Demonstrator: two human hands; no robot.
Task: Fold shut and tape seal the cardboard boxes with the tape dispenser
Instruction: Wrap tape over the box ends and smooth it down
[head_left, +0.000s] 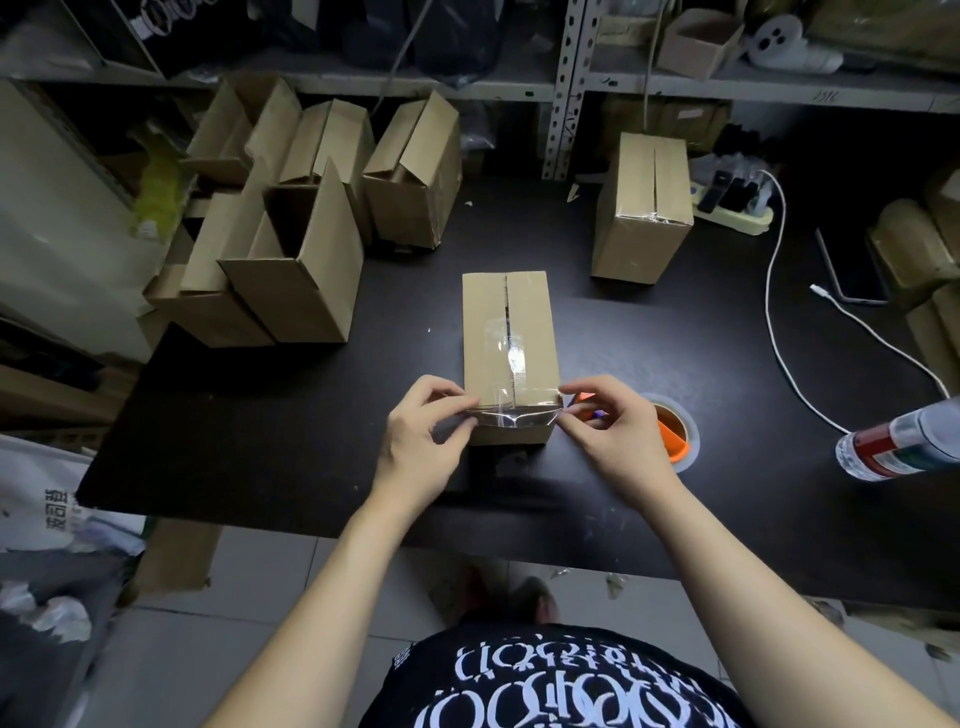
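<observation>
A closed cardboard box (496, 332) stands in the middle of the black table (260, 426), with clear tape running part-way along its top seam. A strip of clear tape (514, 417) lies across the box's near top edge. My left hand (423, 441) pinches the strip's left end at the box's left corner. My right hand (613, 431) pinches the right end at the right corner. The orange tape dispenser (672, 434) with its tape roll lies on the table just right of my right hand, partly hidden by it.
Several open cardboard boxes (291, 270) crowd the table's back left. A taped box (644, 208) stands at the back right. A power strip (732, 202), a white cable (779, 312), a phone (852, 270) and a plastic bottle (898, 447) lie to the right. Shelves rise behind.
</observation>
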